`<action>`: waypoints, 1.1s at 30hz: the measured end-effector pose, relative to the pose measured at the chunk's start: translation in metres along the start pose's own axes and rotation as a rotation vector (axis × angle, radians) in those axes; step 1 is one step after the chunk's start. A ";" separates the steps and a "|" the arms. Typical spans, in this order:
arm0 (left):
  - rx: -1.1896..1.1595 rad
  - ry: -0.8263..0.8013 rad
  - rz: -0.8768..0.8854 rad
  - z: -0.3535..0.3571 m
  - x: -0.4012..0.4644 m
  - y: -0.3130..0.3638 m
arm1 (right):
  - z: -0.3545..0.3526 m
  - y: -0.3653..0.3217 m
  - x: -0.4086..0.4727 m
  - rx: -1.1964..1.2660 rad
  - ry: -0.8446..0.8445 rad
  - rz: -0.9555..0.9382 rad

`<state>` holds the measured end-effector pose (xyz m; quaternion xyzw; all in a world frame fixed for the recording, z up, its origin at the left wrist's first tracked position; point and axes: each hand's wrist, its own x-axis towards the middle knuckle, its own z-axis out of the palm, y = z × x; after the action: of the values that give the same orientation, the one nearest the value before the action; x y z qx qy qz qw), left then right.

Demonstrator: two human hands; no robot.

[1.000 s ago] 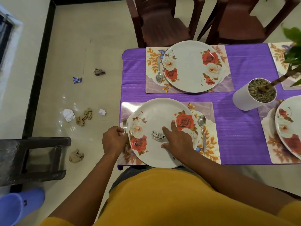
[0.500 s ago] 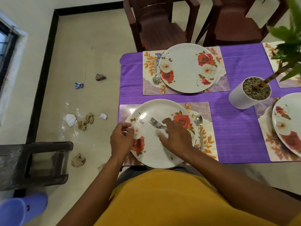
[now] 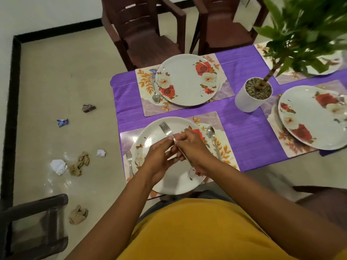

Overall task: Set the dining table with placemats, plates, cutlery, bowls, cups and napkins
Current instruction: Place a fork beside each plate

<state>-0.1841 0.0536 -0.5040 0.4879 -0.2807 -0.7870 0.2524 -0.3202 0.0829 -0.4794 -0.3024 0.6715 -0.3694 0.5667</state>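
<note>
Over the near floral plate (image 3: 174,182), my right hand (image 3: 193,149) grips the handle of a steel fork (image 3: 165,128) whose tines point up and away. The fingertips of my left hand (image 3: 159,160) pinch the same handle just below the tines. The plate sits on a floral placemat (image 3: 212,117). A second fork (image 3: 129,158) lies on the mat left of the plate and a spoon (image 3: 211,134) lies on its right. The far setting has a plate (image 3: 184,85) and a spoon (image 3: 155,94) on its mat.
A purple cloth (image 3: 249,139) covers the table. A white plant pot (image 3: 246,102) stands mid-table, beside a third plate (image 3: 309,119). Two brown chairs (image 3: 144,34) (image 3: 225,25) stand at the far side. Crumpled litter (image 3: 78,164) dots the floor left; a dark stool (image 3: 33,222) is near.
My right hand lifted the fork off the near plate. My left hand left the fork beside the plate and came across to meet the raised handle. The view tilted up.
</note>
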 end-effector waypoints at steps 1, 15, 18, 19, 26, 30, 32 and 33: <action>-0.008 -0.013 -0.009 0.003 0.000 0.000 | -0.004 0.002 -0.004 0.054 0.017 0.004; 0.026 0.002 0.019 0.072 0.025 -0.017 | -0.077 0.031 -0.002 0.260 0.210 0.070; 0.024 0.125 0.054 0.098 0.042 -0.024 | -0.113 0.034 0.011 0.222 0.236 0.078; 0.027 0.185 0.061 0.109 0.048 -0.028 | -0.128 0.035 0.014 0.209 0.229 0.082; 0.308 0.381 0.070 0.191 0.079 -0.063 | -0.234 0.044 0.024 0.111 0.050 0.154; 0.402 0.349 0.159 0.240 0.081 -0.079 | -0.280 0.045 0.026 -0.033 -0.063 0.144; 0.405 0.343 0.176 0.261 0.082 -0.085 | -0.300 0.045 0.025 -0.087 -0.107 0.142; 0.405 0.342 0.177 0.269 0.084 -0.089 | -0.308 0.047 0.025 -0.106 -0.115 0.143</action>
<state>-0.4727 0.1135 -0.5189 0.6277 -0.4272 -0.5961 0.2609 -0.6274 0.1351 -0.5060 -0.3039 0.6765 -0.2740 0.6123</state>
